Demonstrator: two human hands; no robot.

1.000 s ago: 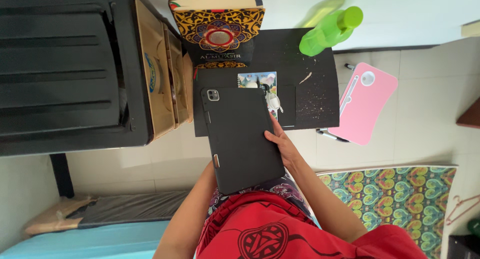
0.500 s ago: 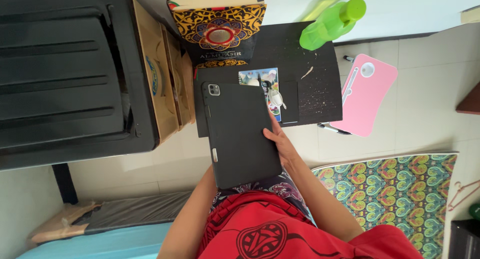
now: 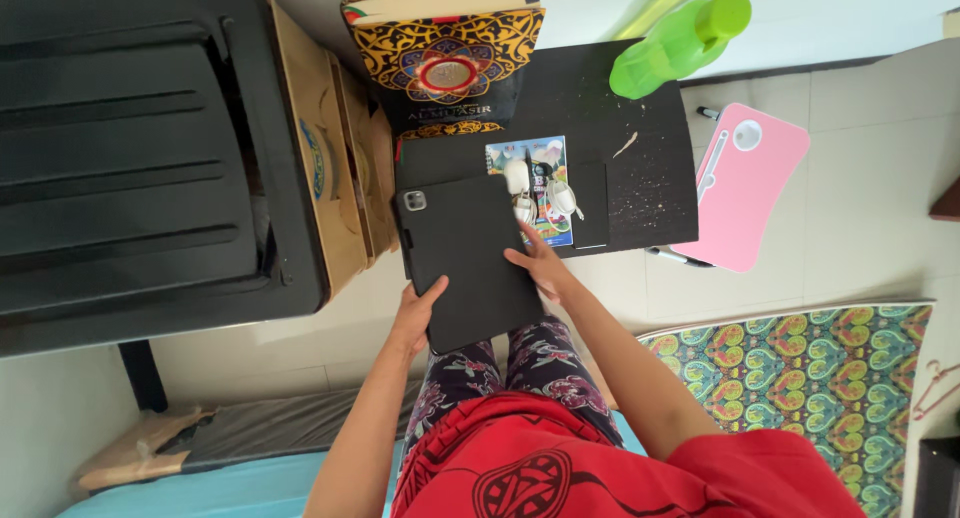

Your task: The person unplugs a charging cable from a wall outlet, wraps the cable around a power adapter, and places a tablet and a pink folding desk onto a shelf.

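1. Tablet [image 3: 465, 263] sits lower and further onto the black table [image 3: 650, 193] than a second ago; its top end now overlaps the table edge, bottom end over the person's lap.
2. Left hand [image 3: 418, 316] has come into view: it grips the tablet's lower left corner, thumb on top, fingers curled under.
3. Right hand [image 3: 537, 263] rests on the tablet's right edge, fingers together and flat on the cover, same side as before.
4. More of the patterned trousers [image 3: 505, 373] shows than earlier.
5. Picture card [image 3: 540, 183], rectangular, blue and white, lies on the table just beside the tablet's top right; small white earbuds [image 3: 545, 193] lie on it.
6. Thick book [image 3: 445, 63] with gold, black and red ornamented cover stands at the table's far end.
7. Green bottle [image 3: 680, 43], lid on, at the table's far right corner; contents cannot be told.
8. Cardboard boxes [image 3: 330, 168], brown, flattened, stand between the table and a black bin [image 3: 130, 148].
9. Pink tray [image 3: 745, 183] lies on the floor right of the table.
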